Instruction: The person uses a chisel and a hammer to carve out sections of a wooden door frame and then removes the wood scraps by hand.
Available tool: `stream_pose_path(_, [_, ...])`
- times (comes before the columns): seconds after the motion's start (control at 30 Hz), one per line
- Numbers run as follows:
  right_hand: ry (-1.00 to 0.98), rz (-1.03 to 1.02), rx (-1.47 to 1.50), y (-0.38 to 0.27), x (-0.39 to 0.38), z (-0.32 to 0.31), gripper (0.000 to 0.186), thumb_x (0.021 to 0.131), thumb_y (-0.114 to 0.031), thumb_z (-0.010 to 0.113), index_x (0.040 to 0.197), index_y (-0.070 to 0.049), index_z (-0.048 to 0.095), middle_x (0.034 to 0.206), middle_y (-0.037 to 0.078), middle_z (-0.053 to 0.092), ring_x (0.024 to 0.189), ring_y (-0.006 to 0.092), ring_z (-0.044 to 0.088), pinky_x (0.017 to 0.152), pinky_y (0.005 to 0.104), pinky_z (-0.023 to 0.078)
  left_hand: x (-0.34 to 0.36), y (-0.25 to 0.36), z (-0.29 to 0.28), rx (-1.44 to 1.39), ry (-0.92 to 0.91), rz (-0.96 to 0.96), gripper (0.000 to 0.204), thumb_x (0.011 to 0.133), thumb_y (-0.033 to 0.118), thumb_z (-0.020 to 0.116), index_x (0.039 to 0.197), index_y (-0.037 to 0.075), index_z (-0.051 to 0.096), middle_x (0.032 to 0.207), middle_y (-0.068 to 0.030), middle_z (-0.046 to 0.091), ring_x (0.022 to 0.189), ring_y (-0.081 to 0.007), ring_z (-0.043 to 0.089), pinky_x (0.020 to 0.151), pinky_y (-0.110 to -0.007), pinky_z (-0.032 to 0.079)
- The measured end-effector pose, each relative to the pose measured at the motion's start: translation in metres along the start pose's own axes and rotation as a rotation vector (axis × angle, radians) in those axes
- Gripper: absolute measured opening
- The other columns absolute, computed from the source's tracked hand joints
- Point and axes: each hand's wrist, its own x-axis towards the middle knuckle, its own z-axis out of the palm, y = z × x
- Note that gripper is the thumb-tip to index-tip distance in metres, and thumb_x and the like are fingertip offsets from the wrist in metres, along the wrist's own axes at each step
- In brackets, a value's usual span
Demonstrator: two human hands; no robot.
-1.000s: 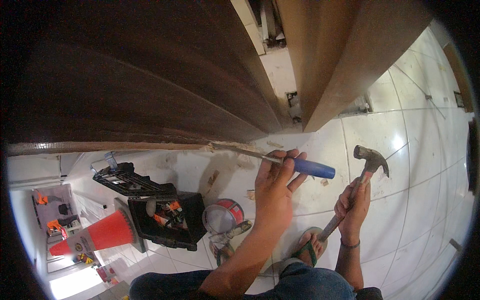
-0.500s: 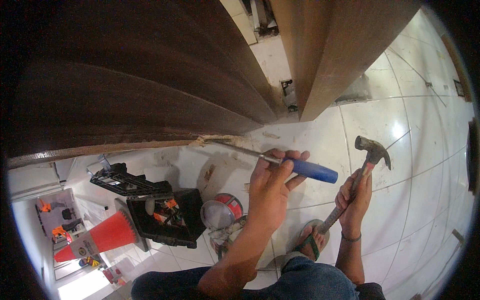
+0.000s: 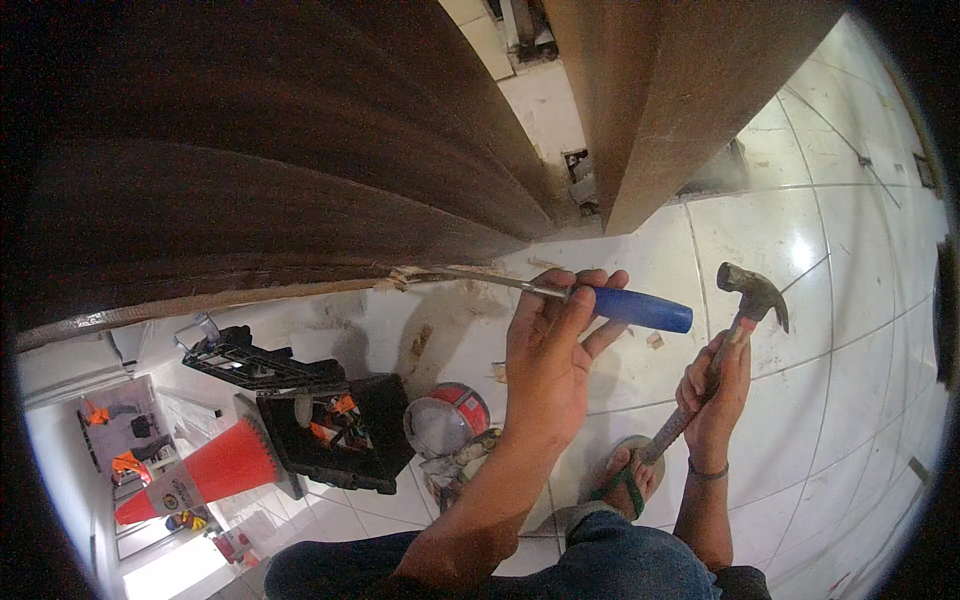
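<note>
Left grip [image 3: 548,365]: at 4 o'clock from the middle of the view; clasped on the blue-handled tool [image 3: 645,310], around the join of metal shaft and handle.
Right grip [image 3: 715,390]: between 3 and 4 o'clock; wrapped round the handle of the hammer [image 3: 752,291], a little below the head; dark wristband [image 3: 708,472] just beneath.
Blue-handled tool: nearly level, butt toward 3 o'clock, shaft toward 9 to 10; far end at the splintered lower edge of the dark panel [image 3: 280,170], exact contact too small to tell.
Hammer: head toward 1 o'clock from the right grip, claw curved toward 5, handle end toward 7 to 8, near the sandalled foot [image 3: 632,480] in the view; apart from the blue handle.
Dark panel: across 9 to 11 o'clock, with pale, rough wood bared along the edge.
Brown panel [image 3: 690,100]: between 1 and 2 o'clock.
White tiled floor [image 3: 790,420]: dotted with wood chips [image 3: 655,341].
Black toolbox [image 3: 390,430]: between 7 and 8 o'clock, lid raised, mixed contents inside; red bucket [image 3: 467,405] just beside.
Traffic cone [image 3: 215,462]: at 8 o'clock, beyond the toolbox.
</note>
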Motion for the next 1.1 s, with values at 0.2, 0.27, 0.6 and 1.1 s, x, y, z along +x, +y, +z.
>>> stream_pose_path(0.2, [-0.035,0.01,0.01,0.002,0.001,-0.003,0.034,0.1,-0.047,0.047,0.1,-0.013,0.042,0.063,-0.004,0.037,0.044,0.0036,0.031,0.035,0.0194,0.024,-0.001,0.0,0.003,-0.018,-0.009,0.033,0.017,0.094,0.008,0.059,0.109,0.01,0.054,0.116,-0.0096,0.061,0.123,-0.0334,0.054,0.1,-0.053,0.047])
stream_pose_path(0.27, [-0.026,0.004,0.002,0.004,-0.001,-0.002,0.034,0.1,-0.047,0.046,0.1,-0.013,0.042,0.063,-0.004,0.038,0.043,0.0037,0.031,0.035,0.0196,0.025,-0.002,-0.001,0.001,-0.016,-0.004,0.03,0.017,0.094,0.009,0.059,0.109,0.01,0.054,0.115,-0.0095,0.061,0.123,-0.0334,0.054,0.1,-0.053,0.047])
stream_pose_path(0.6, [-0.087,-0.011,0.031,0.001,-0.015,-0.002,0.032,0.101,-0.045,0.045,0.1,-0.014,0.043,0.062,-0.004,0.038,0.042,0.0036,0.031,0.034,0.0192,0.025,0.001,-0.009,0.006,-0.031,0.049,0.063,0.016,0.094,0.01,0.06,0.108,0.01,0.053,0.115,-0.0096,0.061,0.12,-0.0314,0.056,0.099,-0.049,0.048])
stream_pose_path(1.1, [-0.022,0.094,0.021,0.029,-0.009,0.005,0.035,0.102,-0.046,0.042,0.096,-0.012,0.043,0.058,-0.004,0.036,0.04,0.0038,0.027,0.035,0.0199,0.022,0.0,-0.018,-0.023,0.171,0.085,0.031,0.016,0.095,0.005,0.057,0.109,0.01,0.05,0.112,-0.0094,0.062,0.118,-0.0276,0.058,0.094,-0.046,0.053])
